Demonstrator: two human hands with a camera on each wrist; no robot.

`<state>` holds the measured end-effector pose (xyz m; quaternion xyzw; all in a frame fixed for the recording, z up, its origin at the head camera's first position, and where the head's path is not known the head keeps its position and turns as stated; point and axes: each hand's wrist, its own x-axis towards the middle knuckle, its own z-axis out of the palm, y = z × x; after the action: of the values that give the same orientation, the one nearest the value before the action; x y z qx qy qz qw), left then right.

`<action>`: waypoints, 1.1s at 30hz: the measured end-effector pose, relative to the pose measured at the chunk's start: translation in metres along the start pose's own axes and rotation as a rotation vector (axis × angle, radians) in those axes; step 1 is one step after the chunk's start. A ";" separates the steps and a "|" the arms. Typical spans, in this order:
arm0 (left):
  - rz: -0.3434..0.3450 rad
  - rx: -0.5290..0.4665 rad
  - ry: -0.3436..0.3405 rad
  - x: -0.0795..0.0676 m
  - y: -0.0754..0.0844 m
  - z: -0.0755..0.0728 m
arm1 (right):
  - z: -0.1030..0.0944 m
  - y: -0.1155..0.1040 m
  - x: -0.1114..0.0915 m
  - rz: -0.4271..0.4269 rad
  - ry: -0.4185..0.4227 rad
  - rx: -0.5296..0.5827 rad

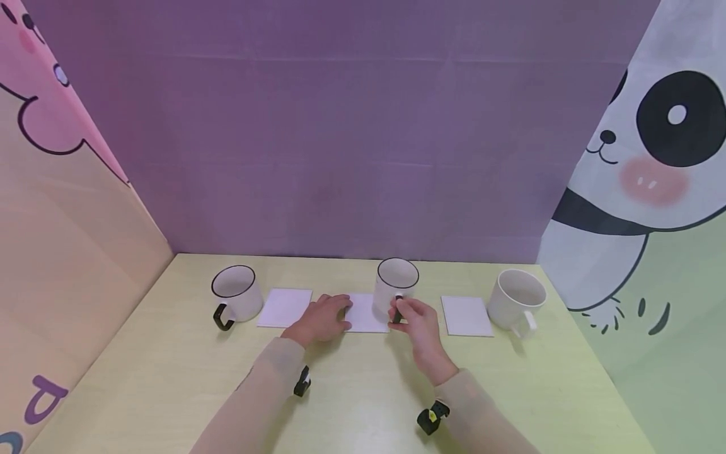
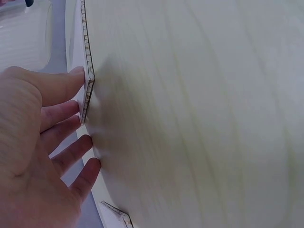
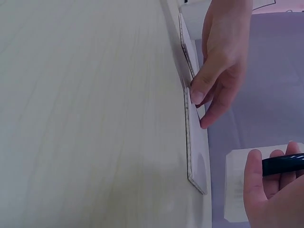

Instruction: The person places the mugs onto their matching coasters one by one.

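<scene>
White, likely brittle, the mug (image 1: 388, 291) should lift best by the handle (image 3: 284, 164) the right grip (image 1: 421, 329) pinches; the left grip (image 1: 320, 320) holds a card (image 1: 365, 319).

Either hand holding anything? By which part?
Right hand: the middle mug, by its black handle. Left hand touches the middle white square at its left edge; can't tell whether it grips.

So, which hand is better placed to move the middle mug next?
The right, I'd judge: the right hand holds the middle mug by its black handle. The left hand is at the left end of the middle white card, away from the mug.
</scene>
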<state>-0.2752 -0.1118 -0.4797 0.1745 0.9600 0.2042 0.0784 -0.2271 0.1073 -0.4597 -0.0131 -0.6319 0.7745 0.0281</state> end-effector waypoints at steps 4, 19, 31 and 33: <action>0.006 0.012 0.006 0.000 -0.001 0.001 | 0.007 0.001 0.000 0.020 -0.003 -0.015; 0.014 0.017 0.013 0.000 0.001 -0.001 | 0.028 0.011 0.002 0.054 -0.018 -0.018; 0.037 0.000 0.044 -0.001 -0.001 0.001 | 0.038 0.017 0.001 0.080 -0.033 -0.051; 0.035 -0.002 0.046 -0.001 -0.002 0.000 | 0.040 0.018 0.001 0.079 -0.037 -0.056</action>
<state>-0.2744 -0.1134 -0.4808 0.1864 0.9583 0.2103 0.0528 -0.2304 0.0647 -0.4691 -0.0243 -0.6527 0.7571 -0.0147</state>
